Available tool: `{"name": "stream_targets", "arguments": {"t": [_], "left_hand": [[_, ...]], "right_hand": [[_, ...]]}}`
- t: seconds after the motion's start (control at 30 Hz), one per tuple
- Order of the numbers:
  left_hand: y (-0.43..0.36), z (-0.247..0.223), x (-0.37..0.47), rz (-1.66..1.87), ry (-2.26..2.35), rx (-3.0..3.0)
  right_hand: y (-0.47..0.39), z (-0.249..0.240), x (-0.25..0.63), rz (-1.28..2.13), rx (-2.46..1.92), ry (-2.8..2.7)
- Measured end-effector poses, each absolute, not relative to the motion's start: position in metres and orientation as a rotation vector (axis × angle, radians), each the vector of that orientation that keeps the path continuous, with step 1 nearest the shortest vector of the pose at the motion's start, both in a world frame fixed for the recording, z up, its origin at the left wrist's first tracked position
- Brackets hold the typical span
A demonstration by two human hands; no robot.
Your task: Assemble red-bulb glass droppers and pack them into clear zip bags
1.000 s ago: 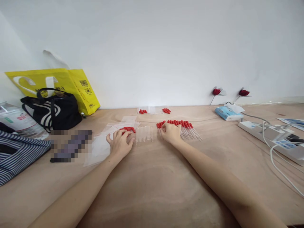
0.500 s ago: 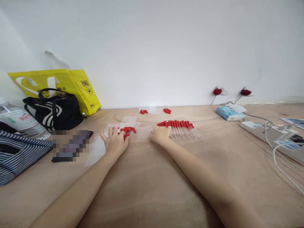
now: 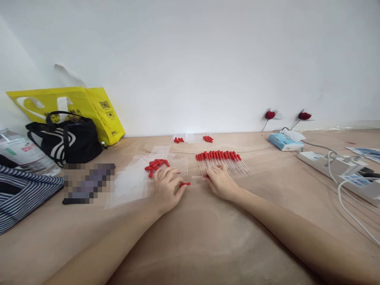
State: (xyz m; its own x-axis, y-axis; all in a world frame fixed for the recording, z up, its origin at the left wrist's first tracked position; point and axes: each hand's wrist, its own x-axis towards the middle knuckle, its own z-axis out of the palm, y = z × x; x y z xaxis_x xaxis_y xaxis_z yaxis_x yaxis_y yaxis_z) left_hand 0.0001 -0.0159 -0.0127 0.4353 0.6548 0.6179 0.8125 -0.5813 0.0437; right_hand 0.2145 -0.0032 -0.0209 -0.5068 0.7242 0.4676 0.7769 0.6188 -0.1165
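"Bulb in the left hand, then?"

"Yes. The left hand (image 3: 168, 190) pinches one red bulb (image 3: 185, 184) between thumb and finger, low over the wooden tabletop (image 3: 192, 237). The right hand (image 3: 220, 182) has its fingertips closed on a clear tube (image 3: 197, 177), whose free end points towards the left hand."

"Do the two parts meet?"

"No, there is a gap between them. The step in hand looks like holding one of each part, facing. A move joining them would call for lining up the bulb's mouth with the tube's end; that is a judgement. Whether the tube's tip touches the wood is too fine to tell."

"What crowds the hands?"

"Beyond the right hand lies the row of red-topped tubes (image 3: 219, 155), their stems fanned close to its fingers, so a sideways sweep could disturb them. Just past the left fingers are the bare tubes (image 3: 183, 166), with the pile of red bulbs (image 3: 156, 163) beside them, at the edge of the plastic bags (image 3: 129, 186)."

"And room to move?"

"Towards the person, the wood runs broadly between the forearms. Drawing both hands back that way seems gentler than reaching towards the wall (image 3: 190, 71)."
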Motion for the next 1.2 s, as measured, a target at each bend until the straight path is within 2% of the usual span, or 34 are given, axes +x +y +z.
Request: {"name": "stream_targets", "arguments": {"t": [0.1, 0.33, 1.2], "left_hand": [[-0.022, -0.016, 0.009, -0.797, -1.226, -2.588], [-0.018, -0.023, 0.011, -0.69, -1.234, -2.673], [-0.028, -0.02, 0.024, -1.072, -1.337, -2.677]], "right_hand": [[-0.016, -0.032, 0.24, -0.149, -0.982, -2.379], [-0.025, -0.039, 0.244, -0.051, -0.942, -2.312], [-0.039, -0.035, 0.221, -0.098, -0.908, -2.259]]}}
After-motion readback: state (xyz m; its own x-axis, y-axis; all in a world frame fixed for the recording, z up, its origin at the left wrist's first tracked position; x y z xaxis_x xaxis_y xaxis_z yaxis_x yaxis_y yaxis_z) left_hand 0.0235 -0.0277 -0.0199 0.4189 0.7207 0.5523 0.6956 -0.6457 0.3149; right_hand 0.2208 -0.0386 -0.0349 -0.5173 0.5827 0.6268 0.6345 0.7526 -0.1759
